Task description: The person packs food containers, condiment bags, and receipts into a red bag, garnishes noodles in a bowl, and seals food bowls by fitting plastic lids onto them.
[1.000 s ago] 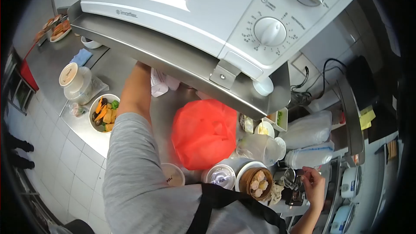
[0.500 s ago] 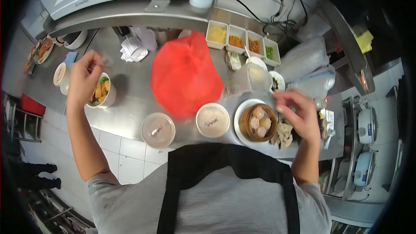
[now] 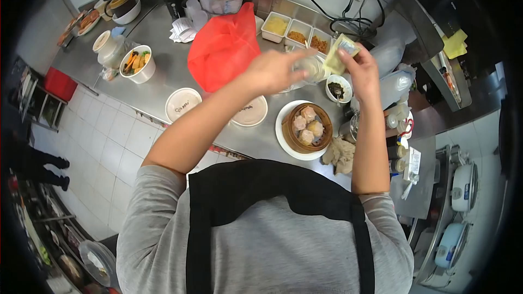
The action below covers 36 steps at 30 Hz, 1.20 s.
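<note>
Yellow packet (image 3: 333, 63) right of the frame's upper centre, our right hand (image 3: 364, 71) pinched it between thumb and fingers, our left hand (image 3: 269, 72) blurred near clear plastic (image 3: 312, 69), we couldn't tell its grip, dumplings (image 3: 315, 128) sat in a bamboo steamer (image 3: 297, 146) right of centre

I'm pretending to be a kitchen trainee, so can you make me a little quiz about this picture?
1. True or false: the right hand holds a yellowish packet.
2. Fill in: the bamboo steamer stands on a white ____.
3. Which is farthest left in the picture?
A. the red bag
B. the bowl with greens and orange slices
C. the bamboo steamer

Key: 1. True. 2. Plate. 3. B.
</note>
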Each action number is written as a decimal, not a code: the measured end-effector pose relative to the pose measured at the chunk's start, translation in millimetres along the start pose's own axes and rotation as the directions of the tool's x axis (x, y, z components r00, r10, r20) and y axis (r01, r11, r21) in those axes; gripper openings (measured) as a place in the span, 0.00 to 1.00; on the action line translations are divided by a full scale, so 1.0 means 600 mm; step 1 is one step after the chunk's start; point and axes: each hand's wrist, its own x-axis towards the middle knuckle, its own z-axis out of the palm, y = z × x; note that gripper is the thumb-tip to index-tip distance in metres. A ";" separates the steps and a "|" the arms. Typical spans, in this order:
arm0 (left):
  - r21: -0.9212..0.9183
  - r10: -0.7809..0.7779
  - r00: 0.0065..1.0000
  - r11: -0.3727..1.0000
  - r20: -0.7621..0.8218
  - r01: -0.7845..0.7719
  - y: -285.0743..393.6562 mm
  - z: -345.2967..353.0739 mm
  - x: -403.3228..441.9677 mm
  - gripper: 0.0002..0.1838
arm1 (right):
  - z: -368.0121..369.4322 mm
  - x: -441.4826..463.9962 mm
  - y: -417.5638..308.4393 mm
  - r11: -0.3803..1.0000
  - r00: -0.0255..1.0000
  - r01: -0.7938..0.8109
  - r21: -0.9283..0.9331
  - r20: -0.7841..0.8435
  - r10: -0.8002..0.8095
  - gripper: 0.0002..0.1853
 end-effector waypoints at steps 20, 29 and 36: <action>0.233 -0.142 0.927 0.945 -0.346 0.232 -0.082 0.076 0.007 0.12 | 0.133 0.133 0.178 0.018 0.678 0.639 -0.769 0.575 0.458 0.14; 0.026 -0.244 0.913 0.963 -0.328 0.267 -0.047 0.064 0.019 0.22 | 0.157 0.083 0.147 0.198 0.427 0.838 -0.508 0.838 0.341 0.16; 0.022 -0.215 0.919 0.972 -0.330 0.235 -0.064 0.064 0.021 0.20 | 0.160 0.072 0.182 0.415 0.385 0.835 -0.361 0.923 0.029 0.16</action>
